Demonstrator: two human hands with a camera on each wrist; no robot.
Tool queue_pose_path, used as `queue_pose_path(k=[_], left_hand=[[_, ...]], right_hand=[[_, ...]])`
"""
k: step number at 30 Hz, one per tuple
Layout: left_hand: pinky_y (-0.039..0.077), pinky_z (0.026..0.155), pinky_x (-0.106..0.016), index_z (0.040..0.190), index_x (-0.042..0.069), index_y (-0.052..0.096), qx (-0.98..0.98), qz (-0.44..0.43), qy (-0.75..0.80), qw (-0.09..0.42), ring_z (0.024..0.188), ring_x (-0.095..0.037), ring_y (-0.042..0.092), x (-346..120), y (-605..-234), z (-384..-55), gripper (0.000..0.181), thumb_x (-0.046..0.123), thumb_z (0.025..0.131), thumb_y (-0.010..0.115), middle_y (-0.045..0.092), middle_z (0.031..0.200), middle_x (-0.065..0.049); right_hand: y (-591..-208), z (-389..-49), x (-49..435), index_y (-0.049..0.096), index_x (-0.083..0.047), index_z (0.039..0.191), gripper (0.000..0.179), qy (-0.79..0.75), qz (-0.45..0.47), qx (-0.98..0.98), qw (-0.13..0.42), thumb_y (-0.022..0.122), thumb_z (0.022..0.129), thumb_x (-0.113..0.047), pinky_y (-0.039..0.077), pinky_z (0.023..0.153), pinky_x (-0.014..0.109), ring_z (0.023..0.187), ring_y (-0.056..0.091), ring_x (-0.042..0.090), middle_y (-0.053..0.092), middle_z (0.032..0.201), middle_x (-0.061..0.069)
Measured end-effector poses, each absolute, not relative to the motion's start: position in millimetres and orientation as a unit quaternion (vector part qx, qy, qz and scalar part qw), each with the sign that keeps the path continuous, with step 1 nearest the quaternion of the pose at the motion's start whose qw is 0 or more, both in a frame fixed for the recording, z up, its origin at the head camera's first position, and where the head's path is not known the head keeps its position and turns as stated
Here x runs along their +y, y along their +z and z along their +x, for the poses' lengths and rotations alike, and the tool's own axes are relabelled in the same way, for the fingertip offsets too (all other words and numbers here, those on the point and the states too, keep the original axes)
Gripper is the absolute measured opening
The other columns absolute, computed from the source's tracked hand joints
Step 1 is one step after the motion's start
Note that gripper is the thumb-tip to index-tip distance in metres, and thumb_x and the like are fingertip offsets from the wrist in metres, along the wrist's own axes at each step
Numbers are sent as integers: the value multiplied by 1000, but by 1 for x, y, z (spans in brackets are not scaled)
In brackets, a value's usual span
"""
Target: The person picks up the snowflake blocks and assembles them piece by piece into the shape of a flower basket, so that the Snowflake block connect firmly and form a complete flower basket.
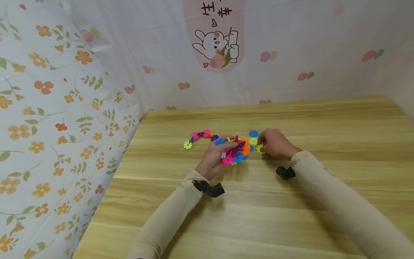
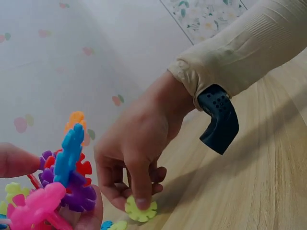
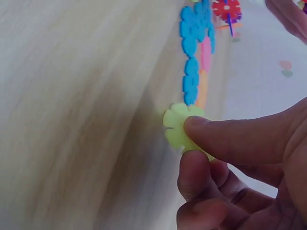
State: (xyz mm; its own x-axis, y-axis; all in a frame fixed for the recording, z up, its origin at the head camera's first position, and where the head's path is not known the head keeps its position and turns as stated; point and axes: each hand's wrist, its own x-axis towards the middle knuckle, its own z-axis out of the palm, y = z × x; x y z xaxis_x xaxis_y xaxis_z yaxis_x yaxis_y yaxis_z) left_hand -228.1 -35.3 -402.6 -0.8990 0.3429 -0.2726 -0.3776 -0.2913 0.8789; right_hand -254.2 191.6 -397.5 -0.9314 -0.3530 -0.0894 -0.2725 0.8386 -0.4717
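My left hand point(image 1: 211, 159) grips a cluster of interlocked plastic snowflake discs point(image 1: 237, 158) in pink, blue, orange, purple and red. Its thumb lies across the top of the cluster. To the right of it, my right hand point(image 1: 276, 143) pinches a single yellow-green snowflake disc point(image 3: 175, 122) between thumb and fingers, low over the table. In the left wrist view that disc point(image 2: 140, 211) shows below the right hand's fingertips, apart from the cluster. A joined chain of discs point(image 1: 194, 136), with a yellow-green one at its end, stretches out to the left of the left hand.
Between the hands, toward the back, lie a loose blue disc point(image 1: 253, 133) and another yellow-green disc point(image 1: 253, 141). The wooden table point(image 1: 245, 223) meets a patterned cloth point(image 1: 291, 46) behind and on the left. Each wrist wears a black camera mount point(image 1: 211, 189).
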Motion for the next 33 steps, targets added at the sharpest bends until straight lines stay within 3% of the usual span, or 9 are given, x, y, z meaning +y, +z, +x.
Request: queue_pose_path(k=[7,14,18,23,33], left_hand=[[54,87,-27,116,8,62,572,-24,788,224,98,-10,65,-31,-404,-227,23,12,94,66,66,110,2],[59,79,-23,113,11,63,556,-21,795,241,94,-12,68,-31,-406,-228,21,6,93,68,70,107,0],[60,79,-24,112,11,62,553,-23,795,249,92,-13,70,-30,-407,-229,21,4,93,68,70,104,-1],[59,78,-23,113,13,62,565,-22,785,254,93,-14,68,-29,-406,-229,22,9,93,70,67,108,-1],[59,74,-24,112,12,61,572,-14,779,254,92,-15,67,-26,-404,-226,21,8,93,69,64,107,-2]], right_hand=[[-387,-248,199,67,-3,94,6,-267,-172,944,83,69,89,-6,48,69,35,73,56,21,66,85,12],[-363,-234,198,63,-1,106,12,-374,-157,910,81,64,97,-9,48,61,28,62,67,24,72,82,14],[-356,-225,191,61,0,114,21,-408,-165,896,58,66,96,-8,47,56,26,59,65,17,70,77,9],[-356,-215,183,62,-1,112,19,-433,-185,882,29,67,95,-6,48,51,26,54,63,12,67,74,7],[-365,-210,176,63,-1,108,15,-435,-184,882,-8,68,93,-3,48,49,27,51,64,15,69,72,11]])
